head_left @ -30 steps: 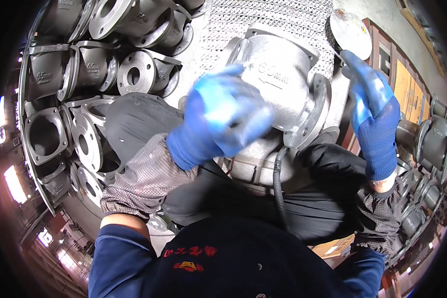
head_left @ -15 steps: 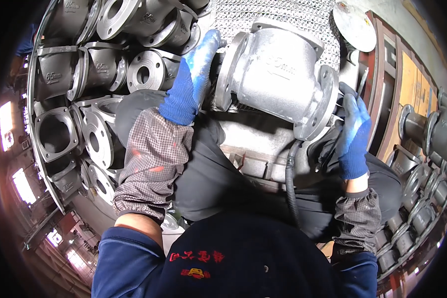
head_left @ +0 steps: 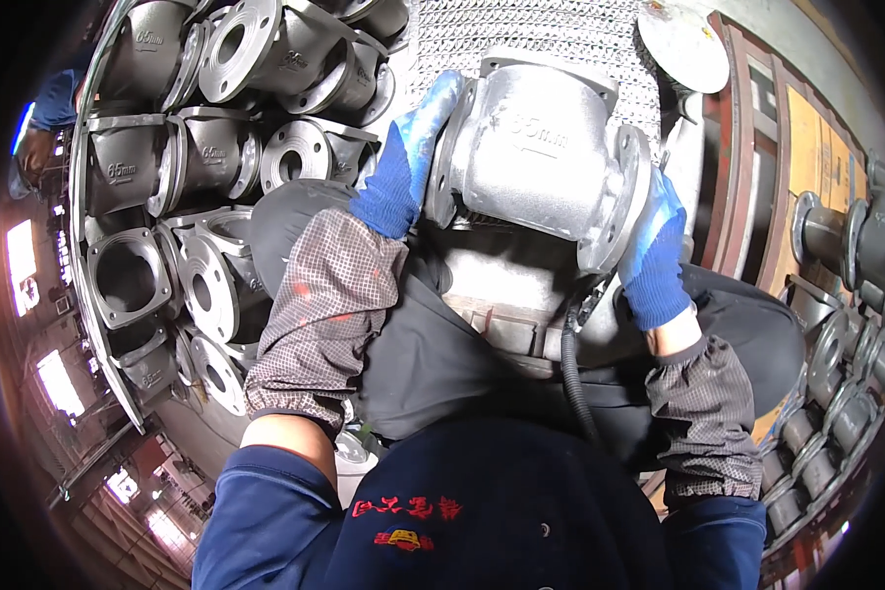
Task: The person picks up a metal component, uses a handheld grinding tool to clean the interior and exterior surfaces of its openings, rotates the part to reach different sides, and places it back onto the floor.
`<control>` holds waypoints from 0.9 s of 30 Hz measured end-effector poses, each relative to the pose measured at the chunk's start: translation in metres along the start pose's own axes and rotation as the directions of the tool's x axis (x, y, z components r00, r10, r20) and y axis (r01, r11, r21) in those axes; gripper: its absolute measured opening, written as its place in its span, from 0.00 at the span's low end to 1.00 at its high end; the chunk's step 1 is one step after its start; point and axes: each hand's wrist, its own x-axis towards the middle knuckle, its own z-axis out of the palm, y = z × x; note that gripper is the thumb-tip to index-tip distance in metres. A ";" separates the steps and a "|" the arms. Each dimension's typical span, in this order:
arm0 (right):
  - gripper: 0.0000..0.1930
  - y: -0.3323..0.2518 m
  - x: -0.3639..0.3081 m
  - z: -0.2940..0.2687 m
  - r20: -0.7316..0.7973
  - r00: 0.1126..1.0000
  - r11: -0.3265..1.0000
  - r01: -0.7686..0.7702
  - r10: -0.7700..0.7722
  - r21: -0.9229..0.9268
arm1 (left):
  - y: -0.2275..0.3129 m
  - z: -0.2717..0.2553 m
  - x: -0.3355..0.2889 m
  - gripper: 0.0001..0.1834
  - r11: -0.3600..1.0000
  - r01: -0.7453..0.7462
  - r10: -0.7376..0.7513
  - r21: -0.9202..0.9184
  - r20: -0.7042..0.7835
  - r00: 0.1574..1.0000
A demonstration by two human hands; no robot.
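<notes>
A bare grey cast-metal valve body (head_left: 536, 147) with round flanges at both ends and a square flange on its far side is between my hands, over my lap. My left hand (head_left: 413, 157), in a blue glove, is against its left flange, with the fingertips partly hidden behind the rim. On the other side, my right hand (head_left: 656, 251), gloved alike, presses on the outer face of the right flange. Some of its fingers are out of sight. Under the casting lies a pale metal block (head_left: 511, 280), beside a black corrugated hose (head_left: 570, 374).
Several similar castings (head_left: 128, 162) are stacked on the left inside a metal rim. More castings (head_left: 836, 393) stand at the right. A ridged metal mat (head_left: 531, 29) and a pale round disc (head_left: 683, 44) lie beyond. Another person's blue sleeve (head_left: 57, 98) shows at far left.
My right hand has moved left from beside the casting onto its right flange. The view has shifted slightly, and the casting sits a little further left in it.
</notes>
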 end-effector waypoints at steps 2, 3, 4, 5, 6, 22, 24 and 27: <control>0.19 0.003 0.005 0.000 0.046 0.999 0.998 -0.005 0.003 0.055 | 0.002 0.002 -0.008 0.25 0.998 0.034 -0.037 -0.045 -0.055 0.998; 0.19 0.001 0.008 0.001 0.126 0.992 0.999 0.004 -0.009 0.040 | 0.005 0.001 -0.011 0.25 0.995 0.065 -0.074 -0.080 -0.121 0.990; 0.19 0.001 0.007 0.004 0.138 0.990 0.999 0.015 -0.020 0.038 | 0.006 -0.003 -0.013 0.25 0.995 0.052 -0.062 -0.085 -0.129 0.990; 0.20 0.000 0.004 0.009 0.161 0.987 0.979 -0.034 0.002 0.200 | 0.005 -0.009 -0.016 0.24 0.985 -0.152 0.159 0.078 -0.088 0.983; 0.20 -0.003 0.000 0.016 0.190 0.981 0.929 -0.091 0.023 0.359 | 0.009 -0.014 -0.020 0.23 0.907 -0.350 0.363 0.236 -0.013 0.932; 0.14 0.043 -0.015 0.060 0.271 0.951 0.919 -0.234 0.149 0.316 | 0.023 -0.064 -0.072 0.25 0.134 -0.570 0.689 0.811 0.337 0.641; 0.14 0.043 -0.014 0.058 0.338 0.941 0.949 -0.116 0.011 0.293 | 0.017 -0.058 -0.072 0.25 0.417 -0.574 0.681 0.704 0.176 0.711; 0.14 0.042 -0.011 0.058 0.318 0.947 0.951 -0.129 0.035 0.281 | 0.017 -0.058 -0.071 0.24 0.455 -0.587 0.688 0.669 0.154 0.709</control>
